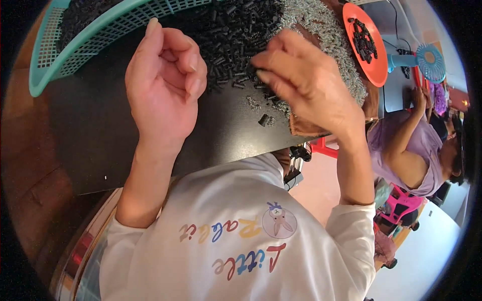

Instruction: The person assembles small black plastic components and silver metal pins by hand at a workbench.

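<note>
My left hand (165, 90) is raised over the dark table, palm turned up and fingers curled in. Whatever those fingers hold, if anything, is hidden. To its right, my right hand (316, 75) reaches over the near edge of a heap of small black plastic pieces (228, 40), thumb and forefinger drawn together. I cannot make out what lies between its fingertips. Beside the black heap spreads a pile of small silvery metal springs (321, 20), on a brown cloth (304, 127). A black piece with a spring at its end (265, 120) lies nearer me, close to a few loose springs (252, 103).
A teal mesh basket (37, 75) with dark pieces in it stands at the far left. An orange plate (380, 75) holding several black pieces is at the right, by a blue fan (431, 62). Beyond sits a person in a purple top (401, 143).
</note>
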`<state>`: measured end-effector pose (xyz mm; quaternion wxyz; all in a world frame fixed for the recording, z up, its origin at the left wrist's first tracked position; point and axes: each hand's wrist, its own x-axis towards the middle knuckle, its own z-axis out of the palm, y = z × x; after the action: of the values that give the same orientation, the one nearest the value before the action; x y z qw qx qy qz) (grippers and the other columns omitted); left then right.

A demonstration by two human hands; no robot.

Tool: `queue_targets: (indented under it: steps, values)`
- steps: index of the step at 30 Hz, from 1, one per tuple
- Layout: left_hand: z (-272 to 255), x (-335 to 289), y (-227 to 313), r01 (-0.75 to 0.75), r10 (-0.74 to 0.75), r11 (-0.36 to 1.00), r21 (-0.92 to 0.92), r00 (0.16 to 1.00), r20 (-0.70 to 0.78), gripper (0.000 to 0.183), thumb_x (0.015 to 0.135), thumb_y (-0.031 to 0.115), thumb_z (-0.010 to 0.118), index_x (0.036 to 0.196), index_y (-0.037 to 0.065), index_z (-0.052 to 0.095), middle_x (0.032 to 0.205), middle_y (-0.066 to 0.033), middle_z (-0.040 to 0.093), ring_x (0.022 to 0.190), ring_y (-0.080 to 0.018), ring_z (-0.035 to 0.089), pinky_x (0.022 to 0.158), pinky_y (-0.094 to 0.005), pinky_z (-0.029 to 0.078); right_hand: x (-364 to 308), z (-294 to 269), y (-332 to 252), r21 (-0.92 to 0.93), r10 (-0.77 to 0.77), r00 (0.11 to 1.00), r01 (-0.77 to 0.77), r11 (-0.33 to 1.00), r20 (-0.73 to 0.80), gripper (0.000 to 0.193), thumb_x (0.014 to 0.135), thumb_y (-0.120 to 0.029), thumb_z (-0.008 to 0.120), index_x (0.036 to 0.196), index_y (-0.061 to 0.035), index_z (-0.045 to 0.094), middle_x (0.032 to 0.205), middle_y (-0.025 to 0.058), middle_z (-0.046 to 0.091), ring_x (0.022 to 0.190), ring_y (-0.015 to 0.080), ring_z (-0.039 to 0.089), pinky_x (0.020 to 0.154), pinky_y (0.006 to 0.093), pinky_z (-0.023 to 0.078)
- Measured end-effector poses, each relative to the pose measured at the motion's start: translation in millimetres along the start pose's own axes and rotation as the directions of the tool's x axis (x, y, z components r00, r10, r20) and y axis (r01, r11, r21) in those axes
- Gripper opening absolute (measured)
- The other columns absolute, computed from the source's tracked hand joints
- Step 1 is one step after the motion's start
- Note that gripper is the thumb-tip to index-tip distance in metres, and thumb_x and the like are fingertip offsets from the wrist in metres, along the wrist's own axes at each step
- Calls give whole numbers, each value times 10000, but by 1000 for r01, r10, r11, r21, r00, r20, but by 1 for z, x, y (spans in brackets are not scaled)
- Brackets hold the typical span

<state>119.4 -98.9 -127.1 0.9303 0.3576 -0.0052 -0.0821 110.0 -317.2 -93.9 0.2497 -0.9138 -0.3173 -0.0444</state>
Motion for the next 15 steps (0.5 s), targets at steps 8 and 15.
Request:
queue_targets:
  steps: [8, 15]
  values:
    - [-1, 2, 8, -44, 44, 998, -46, 999, -6, 401, 1019, 345, 401, 809, 46, 567, 660, -57, 515, 463, -142, 451, 415, -249, 322, -2, 2, 6, -159, 39, 999, -42, 986, -23, 237, 750, -12, 689, 980, -47, 644, 862, 97, 530, 734, 273, 584, 623, 372, 479]
    - [-6, 0, 12, -40, 41, 997, -64, 999, 12, 397, 1019, 338, 401, 814, 44, 572, 662, -58, 513, 474, -147, 450, 428, -249, 335, -35, -10, -14, 11, 66, 992, -67, 998, 108, 216, 728, -6, 696, 936, -15, 637, 871, 117, 542, 719, 281, 588, 615, 362, 481]
